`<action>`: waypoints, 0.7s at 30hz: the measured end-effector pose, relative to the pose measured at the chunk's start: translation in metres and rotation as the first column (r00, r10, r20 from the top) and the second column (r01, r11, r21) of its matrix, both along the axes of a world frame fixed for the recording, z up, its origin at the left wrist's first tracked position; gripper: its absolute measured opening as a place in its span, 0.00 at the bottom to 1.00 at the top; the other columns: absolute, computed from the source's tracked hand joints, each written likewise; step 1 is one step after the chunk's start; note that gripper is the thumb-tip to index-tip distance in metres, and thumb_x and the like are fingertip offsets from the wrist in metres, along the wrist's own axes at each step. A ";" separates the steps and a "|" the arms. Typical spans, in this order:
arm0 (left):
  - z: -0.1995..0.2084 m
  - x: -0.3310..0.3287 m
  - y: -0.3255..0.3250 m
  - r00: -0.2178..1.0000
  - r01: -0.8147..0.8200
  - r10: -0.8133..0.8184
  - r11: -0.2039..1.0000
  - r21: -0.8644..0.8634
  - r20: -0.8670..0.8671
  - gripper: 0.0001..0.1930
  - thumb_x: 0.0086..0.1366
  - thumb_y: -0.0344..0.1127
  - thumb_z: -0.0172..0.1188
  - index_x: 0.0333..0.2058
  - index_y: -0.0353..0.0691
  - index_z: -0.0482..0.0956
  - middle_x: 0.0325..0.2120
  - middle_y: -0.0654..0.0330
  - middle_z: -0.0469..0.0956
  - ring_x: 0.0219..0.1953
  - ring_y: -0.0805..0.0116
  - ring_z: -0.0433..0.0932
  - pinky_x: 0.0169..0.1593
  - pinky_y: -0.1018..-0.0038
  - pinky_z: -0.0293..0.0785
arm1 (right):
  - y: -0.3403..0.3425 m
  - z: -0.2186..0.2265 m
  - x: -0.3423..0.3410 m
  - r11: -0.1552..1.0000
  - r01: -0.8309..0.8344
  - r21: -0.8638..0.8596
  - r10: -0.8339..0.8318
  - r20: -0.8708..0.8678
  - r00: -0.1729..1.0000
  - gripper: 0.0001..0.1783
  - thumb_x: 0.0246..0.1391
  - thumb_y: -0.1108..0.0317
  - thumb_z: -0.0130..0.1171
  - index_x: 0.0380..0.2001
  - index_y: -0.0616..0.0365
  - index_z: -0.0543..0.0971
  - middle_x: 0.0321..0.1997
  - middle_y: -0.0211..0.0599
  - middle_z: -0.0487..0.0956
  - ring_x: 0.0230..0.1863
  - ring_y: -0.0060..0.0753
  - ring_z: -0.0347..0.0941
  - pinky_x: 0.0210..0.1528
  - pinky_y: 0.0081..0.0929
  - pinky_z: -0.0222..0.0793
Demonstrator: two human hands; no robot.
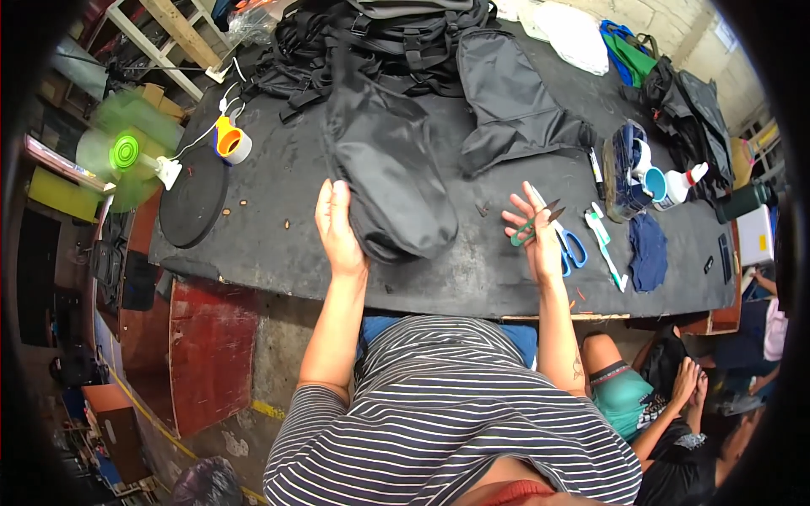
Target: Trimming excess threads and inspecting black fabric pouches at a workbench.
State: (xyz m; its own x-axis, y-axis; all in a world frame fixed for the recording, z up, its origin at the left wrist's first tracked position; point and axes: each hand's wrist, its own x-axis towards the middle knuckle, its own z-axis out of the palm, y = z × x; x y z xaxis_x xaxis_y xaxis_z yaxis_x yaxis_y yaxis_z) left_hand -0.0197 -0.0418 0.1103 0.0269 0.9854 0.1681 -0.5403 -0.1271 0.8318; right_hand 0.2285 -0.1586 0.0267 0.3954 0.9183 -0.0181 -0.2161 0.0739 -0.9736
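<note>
Your left hand (337,228) lies flat, fingers together, against the bag's (388,173) left edge. Your right hand (536,236), fingers spread, holds green snips (533,225) right of the bag, beside blue scissors (569,244); bare tabletop (261,236) lies left.

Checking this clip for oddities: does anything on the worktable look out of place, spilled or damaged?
Nothing looks damaged. Small brownish bits lie scattered on the black tabletop left of the black bag under the left hand. The right hand holds green thread snips.

Black-topped table (278,244) carries black bags (388,169), blue-handled scissors (572,246), tape roll (232,143), blue cloth (648,250)
</note>
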 end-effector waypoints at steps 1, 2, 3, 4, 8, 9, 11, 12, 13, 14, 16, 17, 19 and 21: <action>-0.008 0.001 -0.001 0.991 -0.067 0.081 0.989 -0.131 0.107 0.10 0.69 0.36 0.47 0.34 0.37 0.72 0.32 0.67 0.73 0.35 0.81 0.68 0.41 0.82 0.64 | -0.001 0.001 0.000 1.000 0.000 0.024 0.000 -0.015 1.000 0.36 0.61 0.40 0.36 0.63 0.53 0.58 0.61 0.42 0.64 0.51 0.31 0.69 0.47 0.28 0.69; -0.036 -0.007 0.005 0.995 -0.087 0.094 0.980 -0.180 0.028 0.11 0.70 0.36 0.46 0.35 0.36 0.73 0.35 0.64 0.74 0.39 0.76 0.70 0.47 0.79 0.65 | -0.001 0.003 -0.002 0.999 0.020 0.043 -0.020 -0.010 1.000 0.36 0.61 0.40 0.36 0.61 0.57 0.61 0.58 0.45 0.68 0.48 0.33 0.72 0.46 0.29 0.69; -0.060 -0.014 0.006 0.999 -0.033 0.036 0.987 -0.159 0.018 0.09 0.69 0.35 0.47 0.38 0.35 0.70 0.36 0.62 0.73 0.41 0.73 0.70 0.48 0.77 0.64 | -0.003 0.000 -0.001 0.999 0.019 0.040 -0.019 -0.013 1.000 0.36 0.61 0.40 0.36 0.61 0.57 0.61 0.58 0.45 0.68 0.48 0.33 0.72 0.46 0.29 0.69; -0.093 -0.025 0.009 0.977 -0.156 0.118 0.963 -0.219 -0.176 0.08 0.67 0.33 0.49 0.40 0.35 0.69 0.38 0.61 0.71 0.42 0.71 0.69 0.49 0.76 0.64 | -0.004 -0.002 0.000 0.999 0.009 0.034 -0.008 -0.019 1.000 0.36 0.61 0.40 0.36 0.59 0.60 0.63 0.54 0.46 0.70 0.44 0.32 0.73 0.44 0.27 0.69; -0.109 -0.040 -0.010 0.512 -0.445 0.497 0.851 0.278 -0.701 0.25 0.52 0.20 0.54 0.50 0.34 0.60 0.42 0.53 0.66 0.45 0.61 0.67 0.52 0.69 0.62 | -0.010 -0.014 0.011 0.993 0.107 -0.057 -0.106 0.020 0.994 0.23 0.65 0.54 0.40 0.44 0.65 0.73 0.31 0.41 0.79 0.20 0.22 0.71 0.25 0.18 0.66; -0.085 -0.034 -0.017 0.461 -0.433 0.610 0.789 0.436 -0.645 0.26 0.47 0.19 0.53 0.48 0.34 0.64 0.41 0.52 0.67 0.45 0.57 0.67 0.51 0.67 0.63 | -0.009 -0.020 0.011 0.987 0.161 -0.026 -0.160 0.006 0.987 0.17 0.64 0.60 0.44 0.39 0.64 0.74 0.23 0.35 0.76 0.13 0.16 0.60 0.17 0.14 0.56; -0.062 -0.042 -0.023 0.446 -0.142 0.569 0.807 0.573 -0.691 0.18 0.47 0.20 0.54 0.40 0.35 0.72 0.37 0.54 0.71 0.43 0.56 0.69 0.49 0.65 0.64 | -0.007 -0.013 0.004 0.992 0.125 -0.032 -0.127 -0.067 0.990 0.14 0.62 0.62 0.47 0.38 0.63 0.74 0.20 0.30 0.72 0.12 0.13 0.55 0.16 0.13 0.52; -0.052 -0.041 -0.026 0.462 0.020 0.530 0.795 0.606 -0.711 0.11 0.47 0.21 0.56 0.32 0.37 0.76 0.33 0.55 0.73 0.40 0.56 0.70 0.47 0.65 0.65 | -0.006 -0.011 0.000 0.992 0.122 -0.038 -0.125 -0.087 0.988 0.12 0.61 0.64 0.50 0.39 0.62 0.74 0.19 0.27 0.70 0.13 0.11 0.53 0.16 0.12 0.50; -0.045 -0.039 -0.027 0.455 0.223 0.464 0.767 0.602 -0.760 0.12 0.46 0.27 0.63 0.32 0.40 0.77 0.32 0.56 0.74 0.37 0.57 0.71 0.46 0.65 0.65 | -0.005 -0.011 -0.002 0.990 0.125 -0.061 -0.131 -0.091 0.987 0.11 0.60 0.64 0.51 0.39 0.62 0.75 0.19 0.27 0.70 0.13 0.10 0.53 0.16 0.12 0.49; -0.040 -0.035 -0.029 0.398 0.421 0.430 0.699 0.578 -0.810 0.19 0.43 0.34 0.68 0.36 0.41 0.77 0.33 0.57 0.73 0.38 0.58 0.70 0.46 0.65 0.63 | -0.004 -0.011 -0.005 0.988 0.130 -0.082 -0.137 -0.095 0.986 0.11 0.59 0.65 0.52 0.39 0.62 0.75 0.19 0.27 0.70 0.13 0.10 0.53 0.16 0.12 0.49; -0.029 -0.025 -0.034 0.114 0.683 0.381 0.641 0.351 -0.918 0.28 0.41 0.37 0.69 0.46 0.43 0.74 0.30 0.60 0.67 0.35 0.61 0.68 0.44 0.65 0.62 | -0.002 -0.010 -0.013 0.988 0.096 -0.121 -0.108 -0.096 0.990 0.10 0.57 0.66 0.55 0.38 0.59 0.75 0.19 0.25 0.70 0.14 0.09 0.54 0.16 0.11 0.48; -0.039 -0.026 -0.030 0.067 0.704 0.425 0.621 0.344 -0.903 0.27 0.43 0.36 0.67 0.46 0.43 0.74 0.29 0.60 0.67 0.34 0.61 0.67 0.43 0.66 0.62 | -0.002 -0.006 -0.018 0.986 0.078 -0.150 -0.091 -0.085 0.992 0.09 0.56 0.66 0.55 0.38 0.59 0.75 0.19 0.25 0.70 0.14 0.09 0.54 0.16 0.11 0.48; -0.043 -0.025 -0.024 0.110 0.697 0.436 0.607 0.382 -0.893 0.22 0.46 0.32 0.65 0.44 0.42 0.76 0.27 0.60 0.68 0.32 0.62 0.68 0.39 0.69 0.63 | -0.002 -0.008 -0.023 0.981 -0.021 -0.191 0.010 -0.056 0.998 0.10 0.54 0.66 0.57 0.38 0.58 0.75 0.19 0.25 0.71 0.14 0.09 0.54 0.16 0.10 0.47; -0.037 -0.018 -0.019 0.370 0.555 0.394 0.633 0.540 -0.842 0.16 0.46 0.31 0.65 0.37 0.40 0.78 0.24 0.60 0.71 0.30 0.61 0.70 0.37 0.68 0.65 | 0.001 -0.004 -0.030 0.975 -0.090 -0.201 0.073 -0.093 0.993 0.10 0.55 0.65 0.57 0.37 0.59 0.75 0.19 0.26 0.72 0.13 0.09 0.53 0.16 0.10 0.47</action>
State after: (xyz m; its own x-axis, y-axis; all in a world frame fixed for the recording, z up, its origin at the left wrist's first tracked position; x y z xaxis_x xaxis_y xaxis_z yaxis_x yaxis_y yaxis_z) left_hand -0.0379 -0.0608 0.0737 0.6819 0.5224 0.5120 0.3496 -0.8476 0.3993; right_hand 0.1987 -0.1579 0.0224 0.3085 0.9206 -0.2393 -0.2951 -0.1465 -0.9442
